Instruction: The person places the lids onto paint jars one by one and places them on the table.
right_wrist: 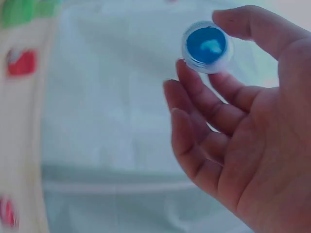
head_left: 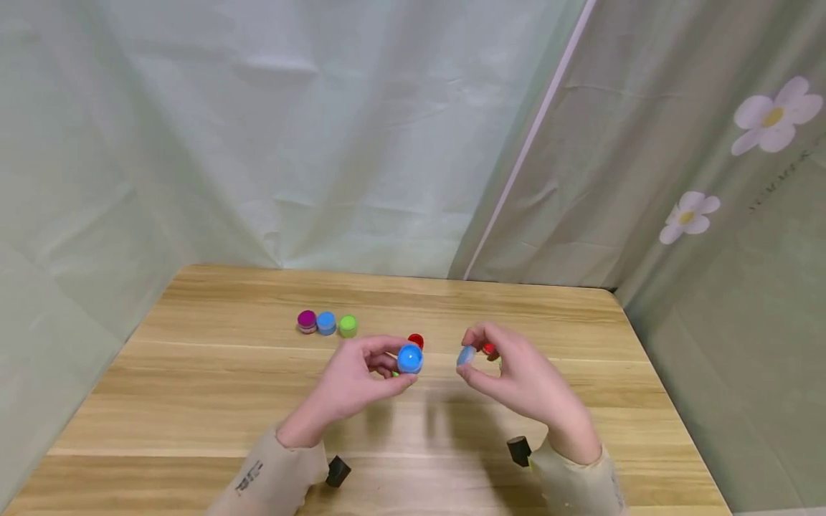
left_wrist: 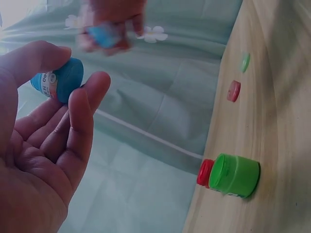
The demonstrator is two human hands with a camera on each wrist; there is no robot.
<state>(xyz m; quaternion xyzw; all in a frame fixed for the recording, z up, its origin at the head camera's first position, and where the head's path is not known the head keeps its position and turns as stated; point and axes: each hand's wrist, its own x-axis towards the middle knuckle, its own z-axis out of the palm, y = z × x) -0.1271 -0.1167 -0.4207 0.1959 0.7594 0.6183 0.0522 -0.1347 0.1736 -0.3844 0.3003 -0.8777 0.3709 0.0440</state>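
In front of me my left hand point(head_left: 353, 378) holds a small blue paint jar point(head_left: 410, 359) between thumb and fingers. Its open mouth, with blue inside, faces my head camera; a printed label shows on its side in the left wrist view. My right hand point(head_left: 521, 376) pinches a round lid point(right_wrist: 207, 45), blue with a pale rim, between thumb and fingertips. A gap separates lid and jar, both raised over the table. Behind the left hand stand a red jar point(left_wrist: 205, 172) and a green jar point(left_wrist: 235, 175), partly covered in the head view.
On the wooden table point(head_left: 213, 373), a purple-topped jar point(head_left: 307, 322), a blue jar point(head_left: 326, 323) and a light green jar point(head_left: 348, 327) stand in a row at back left. A red lid point(left_wrist: 233, 91) and a green lid point(left_wrist: 245, 62) lie toward the right. Curtains point(head_left: 361, 143) surround the table.
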